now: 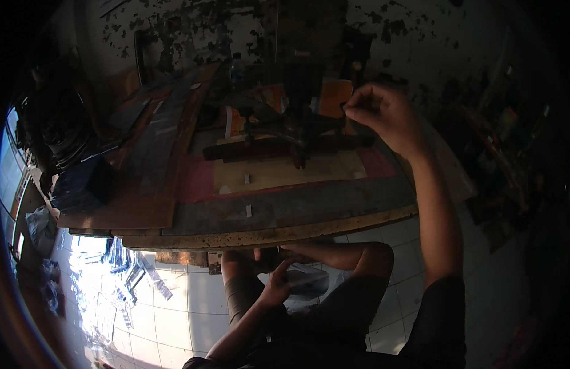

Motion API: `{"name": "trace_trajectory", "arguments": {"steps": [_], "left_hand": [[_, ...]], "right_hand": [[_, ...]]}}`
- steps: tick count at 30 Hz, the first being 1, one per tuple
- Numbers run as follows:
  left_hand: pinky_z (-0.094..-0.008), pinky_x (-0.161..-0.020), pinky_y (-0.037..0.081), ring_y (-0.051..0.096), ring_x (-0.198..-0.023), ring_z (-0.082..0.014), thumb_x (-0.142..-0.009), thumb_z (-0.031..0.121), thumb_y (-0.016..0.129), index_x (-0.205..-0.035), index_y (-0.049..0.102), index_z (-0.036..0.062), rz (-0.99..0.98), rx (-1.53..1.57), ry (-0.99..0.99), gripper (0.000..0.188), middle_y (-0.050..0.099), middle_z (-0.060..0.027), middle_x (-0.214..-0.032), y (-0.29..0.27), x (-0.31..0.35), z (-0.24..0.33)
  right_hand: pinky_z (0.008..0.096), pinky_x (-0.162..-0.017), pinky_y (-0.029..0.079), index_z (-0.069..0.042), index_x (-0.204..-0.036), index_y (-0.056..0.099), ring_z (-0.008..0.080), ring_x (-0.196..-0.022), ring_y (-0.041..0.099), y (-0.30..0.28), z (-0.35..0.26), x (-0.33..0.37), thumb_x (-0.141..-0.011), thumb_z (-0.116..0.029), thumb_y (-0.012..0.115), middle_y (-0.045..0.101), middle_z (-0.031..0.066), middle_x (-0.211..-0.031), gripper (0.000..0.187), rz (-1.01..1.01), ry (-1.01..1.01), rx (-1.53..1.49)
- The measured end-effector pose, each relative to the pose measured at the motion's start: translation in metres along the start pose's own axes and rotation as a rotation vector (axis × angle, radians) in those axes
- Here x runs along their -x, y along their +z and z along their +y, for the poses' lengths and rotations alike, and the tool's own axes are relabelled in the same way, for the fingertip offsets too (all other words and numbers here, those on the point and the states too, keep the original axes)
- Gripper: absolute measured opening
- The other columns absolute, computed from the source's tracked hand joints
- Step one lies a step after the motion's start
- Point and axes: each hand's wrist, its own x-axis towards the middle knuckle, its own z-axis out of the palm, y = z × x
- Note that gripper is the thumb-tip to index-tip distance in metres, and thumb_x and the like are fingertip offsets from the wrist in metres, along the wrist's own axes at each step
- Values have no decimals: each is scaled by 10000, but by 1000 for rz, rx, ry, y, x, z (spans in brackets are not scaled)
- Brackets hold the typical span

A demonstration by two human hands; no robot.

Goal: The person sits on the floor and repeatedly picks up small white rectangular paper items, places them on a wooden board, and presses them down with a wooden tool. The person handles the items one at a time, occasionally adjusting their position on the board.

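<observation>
Planks point(146, 147) and dark boards lie stacked across the left of the worn workbench point(285, 230), with a plastic bottle point(237, 67) standing at its far edge. Over a dark metal press point(297, 126) on pale board, the right hand point(383, 114) is raised with fingertips pinched shut; what they hold is too small to tell. Below the bench edge, the left hand point(277, 288) curls loosely near the knee, holding nothing that I can make out.

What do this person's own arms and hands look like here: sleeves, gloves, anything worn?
Both forearms are bare from the elbow down, with no gloves. The right hand and left hand show no ring, watch or bracelet, as far as the dim light lets one tell. Dark fabric at the right upper arm looks like a short sleeve.
</observation>
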Motion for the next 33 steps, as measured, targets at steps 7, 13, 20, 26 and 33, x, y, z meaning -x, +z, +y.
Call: {"name": "trace_trajectory", "arguments": {"steps": [7, 13, 20, 26, 33], "left_hand": [[-390, -1040, 537, 683, -1189, -262, -928, -68, 608, -1433, 462, -23, -42, 80, 14, 528, 664, -189, -1296, 7, -4, 2], [-377, -1039, 536, 659, -1208, -225, -881, -130, 545, -1397, 490, -29, 65, -32, 104, 529, 655, -170, -1293, 0, -10, -12], [-338, -1002, 527, 659, -1146, -178, -803, -173, 486, -1299, 584, 8, 80, 11, 93, 537, 708, -111, -1189, 7, -26, 26], [-353, -1013, 528, 695, -1115, -206, -756, -153, 564, -1130, 690, 4, 96, -289, 191, 425, 743, -98, -1129, 1, -26, 57], [-357, -986, 550, 718, -1112, -245, -827, -18, 782, -1153, 733, 26, -231, -190, 242, 333, 754, -127, -1151, -25, 0, 75]], "right_hand": [[264, -789, 574, -42, -1005, 691, 108, -963, 675, -6, 4, 6, -929, -110, 770, 705, 16, -1081, 129, 1, 2, -33], [376, -818, 610, -34, -1029, 636, 212, -925, 722, 21, -13, 86, -908, 68, 663, 663, 69, -969, 160, -274, 78, -676], [325, -858, 562, -73, -1189, 638, 171, -986, 707, 135, 52, 292, -1013, -131, 647, 717, 63, -1042, 186, -981, 535, -341], [414, -982, 520, -46, -1147, 670, 323, -1128, 680, 233, 124, 403, -1006, -194, 625, 705, 187, -1099, 210, -554, 612, -84], [345, -857, 490, -55, -1133, 732, 206, -839, 662, 198, 159, 379, -1107, -443, 406, 695, 63, -841, 507, -396, 1152, -525]]}}
